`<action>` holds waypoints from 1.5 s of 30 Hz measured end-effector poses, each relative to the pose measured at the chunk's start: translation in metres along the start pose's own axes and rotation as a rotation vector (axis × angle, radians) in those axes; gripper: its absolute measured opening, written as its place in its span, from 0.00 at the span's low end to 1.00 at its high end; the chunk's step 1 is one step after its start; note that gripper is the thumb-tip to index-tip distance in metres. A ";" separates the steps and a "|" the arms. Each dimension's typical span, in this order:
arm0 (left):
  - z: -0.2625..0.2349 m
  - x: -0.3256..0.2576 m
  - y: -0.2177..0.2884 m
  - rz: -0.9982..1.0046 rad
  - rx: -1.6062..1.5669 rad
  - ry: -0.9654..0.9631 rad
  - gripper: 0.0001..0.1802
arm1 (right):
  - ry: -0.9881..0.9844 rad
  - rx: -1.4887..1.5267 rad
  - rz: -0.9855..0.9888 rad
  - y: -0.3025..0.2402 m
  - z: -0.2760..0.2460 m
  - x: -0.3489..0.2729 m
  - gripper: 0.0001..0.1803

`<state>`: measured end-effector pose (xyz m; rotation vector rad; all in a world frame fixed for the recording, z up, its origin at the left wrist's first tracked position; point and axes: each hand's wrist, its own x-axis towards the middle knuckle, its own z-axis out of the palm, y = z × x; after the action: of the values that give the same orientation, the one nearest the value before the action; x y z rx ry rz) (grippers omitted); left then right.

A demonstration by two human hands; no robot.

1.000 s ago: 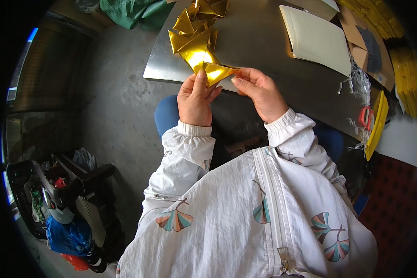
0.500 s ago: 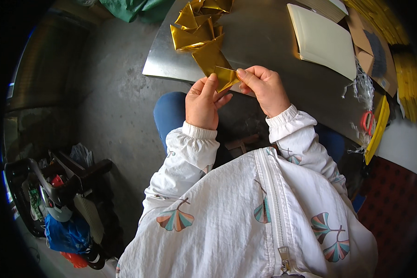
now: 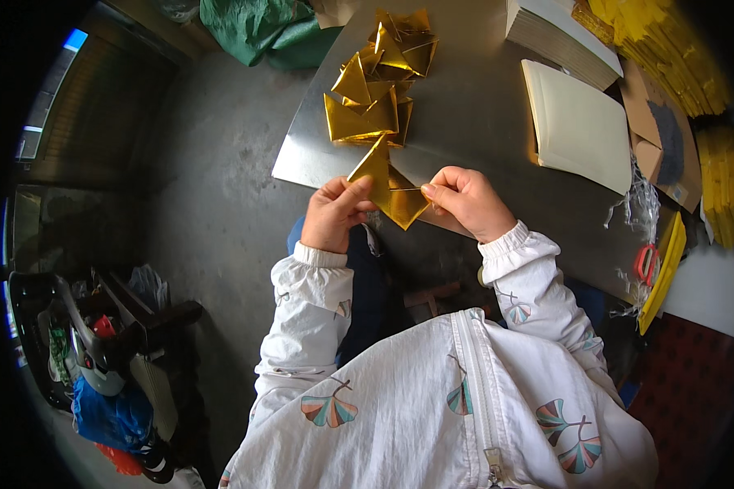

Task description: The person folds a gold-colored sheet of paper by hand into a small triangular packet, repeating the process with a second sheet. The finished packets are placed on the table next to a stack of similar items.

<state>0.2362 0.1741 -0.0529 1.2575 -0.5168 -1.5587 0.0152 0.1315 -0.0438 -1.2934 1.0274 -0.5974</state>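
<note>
Between both hands hangs a folded piece of shiny gold paper (image 3: 403,205), one point turned up and another down. My left hand (image 3: 331,213) pinches its left side, thumb on top. At its right corner, my right hand (image 3: 469,204) grips with thumb and forefinger. Just beyond, a heap of folded gold paper pieces (image 3: 363,118) lies on the dark metal table (image 3: 469,98), close to its left edge. The held paper is above the table's near edge.
Stacks of cream paper (image 3: 579,122) lie on the table's right. Beside them are a cardboard piece (image 3: 656,122), white strings (image 3: 642,200), red-handled scissors (image 3: 646,263) and yellow bundles (image 3: 721,183). A green sack (image 3: 253,28) stands far left; a vehicle with bags (image 3: 110,367) is lower left.
The gold paper has been opened out from a small flap into a wider, pointed shape. My left hand has moved left and lower. The whole view has shifted, showing more of the heap.
</note>
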 end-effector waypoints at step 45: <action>0.087 0.015 -0.051 0.895 0.777 -0.098 0.13 | 0.460 -1.173 -0.280 0.042 -0.207 -0.040 0.32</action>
<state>0.1368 0.1581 -0.0700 1.2101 -1.5962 -0.6459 -0.1909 0.0736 -0.0628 -2.4210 1.7015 -0.5051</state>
